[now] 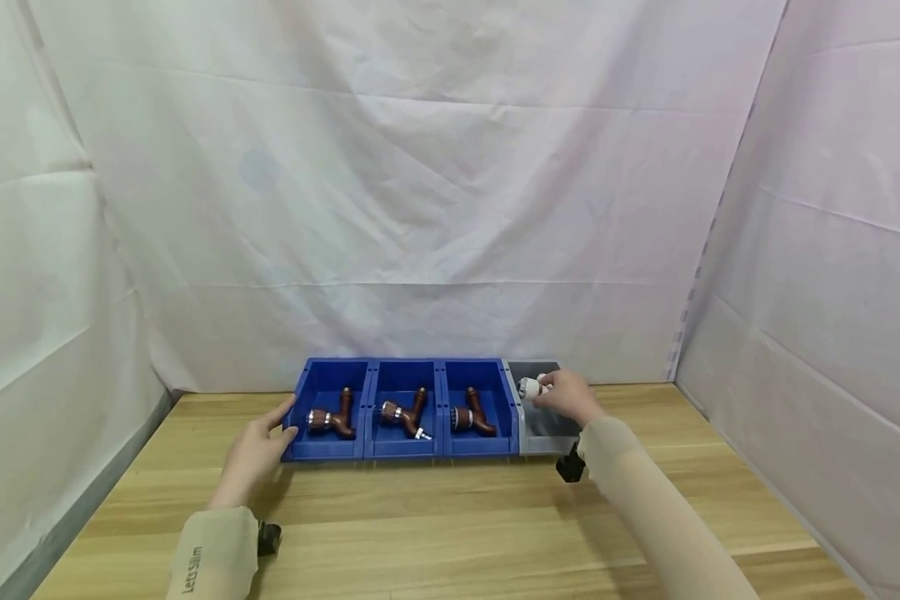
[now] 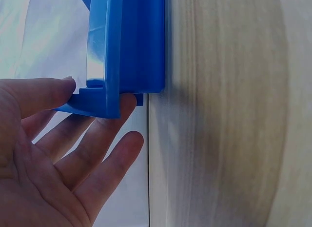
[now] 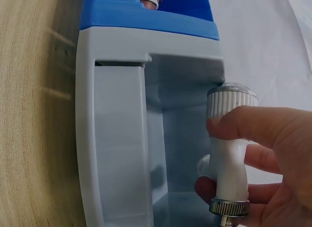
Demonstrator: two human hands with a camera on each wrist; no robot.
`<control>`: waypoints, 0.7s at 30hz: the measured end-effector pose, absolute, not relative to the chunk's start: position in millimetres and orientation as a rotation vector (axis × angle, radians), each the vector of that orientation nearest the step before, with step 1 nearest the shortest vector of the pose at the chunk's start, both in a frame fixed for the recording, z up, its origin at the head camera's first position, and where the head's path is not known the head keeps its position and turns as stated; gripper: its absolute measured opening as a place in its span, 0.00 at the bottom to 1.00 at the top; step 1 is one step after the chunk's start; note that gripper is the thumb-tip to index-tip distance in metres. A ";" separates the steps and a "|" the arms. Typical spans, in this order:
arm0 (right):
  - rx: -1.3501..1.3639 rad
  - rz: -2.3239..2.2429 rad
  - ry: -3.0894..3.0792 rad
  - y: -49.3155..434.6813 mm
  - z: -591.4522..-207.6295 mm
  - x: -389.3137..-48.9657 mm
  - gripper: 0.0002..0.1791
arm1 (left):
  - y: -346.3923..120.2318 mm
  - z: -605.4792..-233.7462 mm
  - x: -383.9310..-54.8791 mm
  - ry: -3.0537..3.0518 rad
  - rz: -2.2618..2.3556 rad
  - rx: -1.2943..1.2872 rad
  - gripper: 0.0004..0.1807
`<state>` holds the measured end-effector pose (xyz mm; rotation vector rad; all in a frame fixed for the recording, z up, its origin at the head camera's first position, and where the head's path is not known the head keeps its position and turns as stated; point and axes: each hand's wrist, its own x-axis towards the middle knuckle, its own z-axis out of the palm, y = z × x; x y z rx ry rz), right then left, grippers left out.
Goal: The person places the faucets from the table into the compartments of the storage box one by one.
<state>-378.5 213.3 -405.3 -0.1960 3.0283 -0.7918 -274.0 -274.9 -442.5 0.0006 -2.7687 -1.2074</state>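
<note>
In the head view my right hand (image 1: 567,396) holds a white tap (image 1: 529,388) over the grey bin (image 1: 523,429) at the row's right end. The right wrist view shows thumb and fingers round the tap (image 3: 231,163), which has a ribbed knob at one end and a knurled metal collar at the other. My left hand (image 1: 258,446) is at the left end of the row, gripping the rim of the leftmost blue bin (image 1: 294,450) between thumb and fingers. Close up, that blue rim (image 2: 113,56) sits between the thumb and the fingertips.
Three blue bins stand joined to the grey one. Each has a brown tap in it: the left tap (image 1: 337,421), the middle tap (image 1: 405,417) with a metal spout end, and the right tap (image 1: 476,417). Behind the wooden table (image 1: 420,525) hangs a white cloth (image 1: 405,208).
</note>
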 end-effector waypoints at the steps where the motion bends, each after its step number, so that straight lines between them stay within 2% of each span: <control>1: -0.202 -0.781 3.032 213.1 -404.8 -378.4 0.23 | -275.1 -442.3 -274.0 -2.769 -1.201 -0.001 0.31; 21: -0.193 -0.777 3.033 216.4 -408.5 -377.7 0.23 | -273.6 -437.7 -272.5 -2.783 -1.149 0.004 0.31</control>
